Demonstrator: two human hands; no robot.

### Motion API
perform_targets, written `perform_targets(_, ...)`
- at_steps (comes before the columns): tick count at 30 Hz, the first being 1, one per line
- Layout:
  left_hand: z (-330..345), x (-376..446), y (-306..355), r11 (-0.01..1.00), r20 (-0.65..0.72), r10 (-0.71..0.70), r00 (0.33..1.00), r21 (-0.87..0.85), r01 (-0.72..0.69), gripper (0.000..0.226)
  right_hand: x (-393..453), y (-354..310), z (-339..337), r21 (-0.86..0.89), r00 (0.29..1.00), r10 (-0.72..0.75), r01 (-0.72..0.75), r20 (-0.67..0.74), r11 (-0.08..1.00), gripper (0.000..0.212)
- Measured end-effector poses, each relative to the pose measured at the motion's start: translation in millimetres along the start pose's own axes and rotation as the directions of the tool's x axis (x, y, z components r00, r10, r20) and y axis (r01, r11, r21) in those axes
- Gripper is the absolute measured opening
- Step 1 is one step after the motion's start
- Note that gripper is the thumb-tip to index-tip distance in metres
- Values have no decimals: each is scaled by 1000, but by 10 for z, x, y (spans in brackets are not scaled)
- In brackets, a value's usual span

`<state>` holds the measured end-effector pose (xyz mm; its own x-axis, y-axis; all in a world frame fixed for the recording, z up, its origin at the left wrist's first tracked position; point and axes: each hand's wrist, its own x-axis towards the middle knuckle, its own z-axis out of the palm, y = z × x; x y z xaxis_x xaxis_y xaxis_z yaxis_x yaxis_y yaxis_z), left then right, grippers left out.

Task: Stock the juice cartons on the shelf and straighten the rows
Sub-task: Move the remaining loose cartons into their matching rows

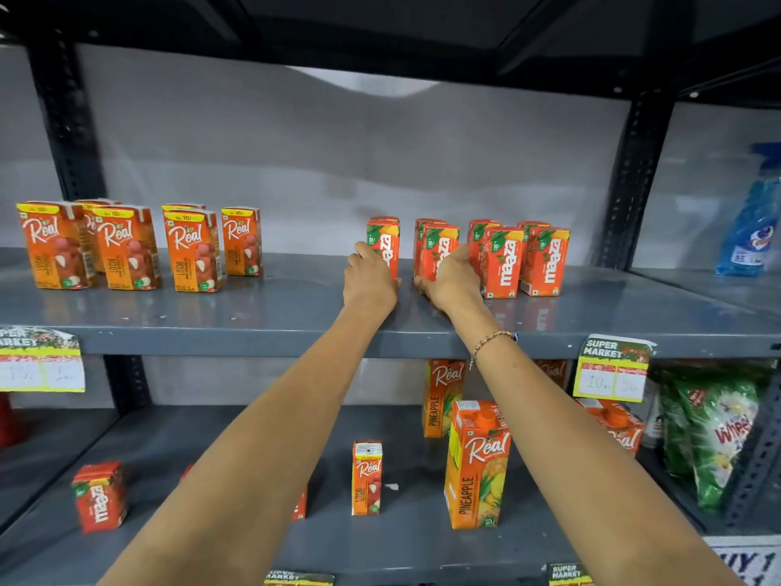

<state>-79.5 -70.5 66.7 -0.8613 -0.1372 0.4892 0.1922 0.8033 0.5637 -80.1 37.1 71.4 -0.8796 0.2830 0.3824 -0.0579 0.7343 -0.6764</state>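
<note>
Between your two hands sits the gap: left hand [368,277] fingers wrap the leftmost Maaza carton [383,246], right hand [451,276] fingers wrap its neighbour carton [439,249]. Both upright; left carton sits farther back.

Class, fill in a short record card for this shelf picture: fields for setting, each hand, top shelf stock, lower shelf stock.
setting: grey metal shelf in a shop
left hand: on the leftmost Maaza carton
right hand: on the next Maaza carton
top shelf stock: Real litchi cartons left, Maaza right
lower shelf stock: scattered cartons, tall Real pineapple carton
</note>
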Motion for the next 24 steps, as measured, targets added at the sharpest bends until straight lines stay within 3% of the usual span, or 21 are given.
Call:
perform_targets(12,18,36,-17,997,16,-36,999,-71,37,64,-63,-28,-44,-53,999,-33,34,30,998,69)
perform_targets(24,-49,-49,-65,997,86,-68,994,-18,70,66,-164,-37,41,-20,998,-17,18,60,1000,70)
